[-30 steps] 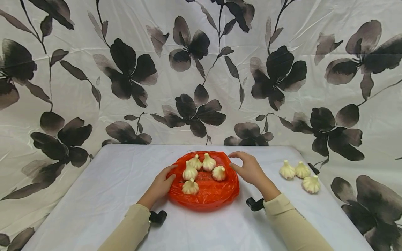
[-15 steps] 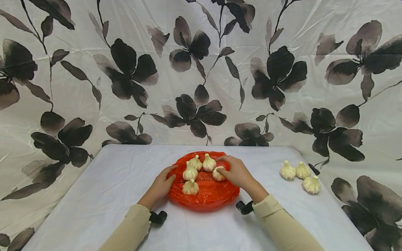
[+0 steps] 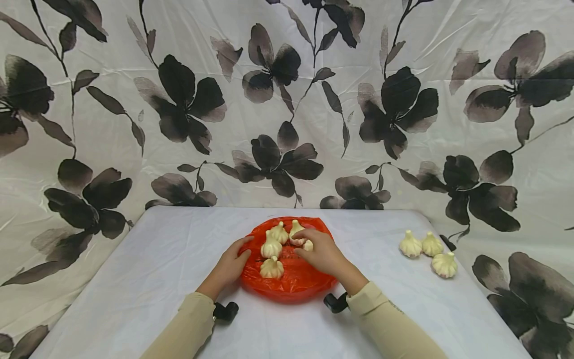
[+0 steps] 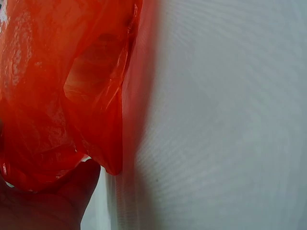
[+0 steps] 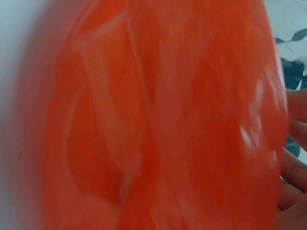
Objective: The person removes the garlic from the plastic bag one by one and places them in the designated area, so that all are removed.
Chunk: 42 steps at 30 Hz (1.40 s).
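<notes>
A round, flattish red plastic bag (image 3: pixel 296 285) lies mid-table, with several garlic bulbs on it. My left hand (image 3: pixel 231 260) holds its left side; in the left wrist view the thumb (image 4: pixel 86 179) lies at the plastic's edge. Over the bag's right part reaches my right hand (image 3: pixel 320 254), thumb and fingers apart. Its fingertips overlap the lower part of the back garlic bulb (image 3: pixel 296 227). Another garlic bulb (image 3: pixel 308 245) shows between thumb and forefinger, partly hidden by the hand. In the right wrist view, fingers (image 5: pixel 293 165) show beyond the red plastic.
Three more garlic bulbs (image 3: pixel 432 244) lie at the table's right side, near a small black object (image 3: pixel 447 242) at the edge. White cloth covers the table (image 3: pixel 148 279). Behind it hangs a floral-print curtain (image 3: pixel 332 149).
My right hand has moved left from beside the bag's right edge to over the garlic bulbs, now covering part of two. My left hand and the bag have stayed in place.
</notes>
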Each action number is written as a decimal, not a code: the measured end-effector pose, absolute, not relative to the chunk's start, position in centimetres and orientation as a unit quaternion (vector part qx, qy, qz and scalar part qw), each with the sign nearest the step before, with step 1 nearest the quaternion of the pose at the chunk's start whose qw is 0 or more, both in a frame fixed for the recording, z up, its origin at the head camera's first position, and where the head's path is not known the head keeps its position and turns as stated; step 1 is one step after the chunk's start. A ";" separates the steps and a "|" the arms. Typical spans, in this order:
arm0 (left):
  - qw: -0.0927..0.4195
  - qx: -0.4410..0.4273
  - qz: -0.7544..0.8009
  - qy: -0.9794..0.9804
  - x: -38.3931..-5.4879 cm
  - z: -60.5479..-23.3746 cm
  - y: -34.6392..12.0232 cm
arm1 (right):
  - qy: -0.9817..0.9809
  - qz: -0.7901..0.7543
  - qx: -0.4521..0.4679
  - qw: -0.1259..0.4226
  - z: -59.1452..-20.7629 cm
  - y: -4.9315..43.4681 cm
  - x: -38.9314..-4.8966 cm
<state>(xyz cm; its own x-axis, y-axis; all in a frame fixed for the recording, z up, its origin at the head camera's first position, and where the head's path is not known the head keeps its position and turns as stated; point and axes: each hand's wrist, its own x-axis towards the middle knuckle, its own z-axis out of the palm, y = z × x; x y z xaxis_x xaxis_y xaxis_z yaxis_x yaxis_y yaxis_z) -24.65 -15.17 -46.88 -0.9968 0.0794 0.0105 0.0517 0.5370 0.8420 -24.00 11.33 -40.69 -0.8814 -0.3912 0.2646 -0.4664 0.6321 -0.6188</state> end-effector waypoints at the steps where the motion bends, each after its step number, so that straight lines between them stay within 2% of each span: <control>1: 0.015 0.037 0.480 0.876 -24.6 -46.9 -15.2 | -0.901 0.358 0.240 0.047 -40.7 11.2 -24.0; 8: 0.014 0.038 0.478 0.878 -24.6 -46.8 -15.2 | -0.895 0.354 0.271 0.023 -41.2 10.0 -24.0; 16: 0.015 0.035 0.479 0.877 -24.5 -46.9 -15.2 | -0.901 0.344 0.264 0.004 -41.8 9.2 -23.7; 42: 0.016 0.026 0.473 0.881 -24.5 -46.9 -15.1 | -0.919 0.307 0.246 -0.016 -43.1 6.8 -23.8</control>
<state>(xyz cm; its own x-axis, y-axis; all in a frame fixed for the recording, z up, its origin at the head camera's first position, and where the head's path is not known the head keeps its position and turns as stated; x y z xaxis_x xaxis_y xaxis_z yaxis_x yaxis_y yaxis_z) -24.49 -15.12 -46.88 -0.9981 0.0614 -0.0024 0.0319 0.5513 0.8337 -23.82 6.78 -43.07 -0.8787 -0.4616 0.1214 -0.4418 0.6905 -0.5727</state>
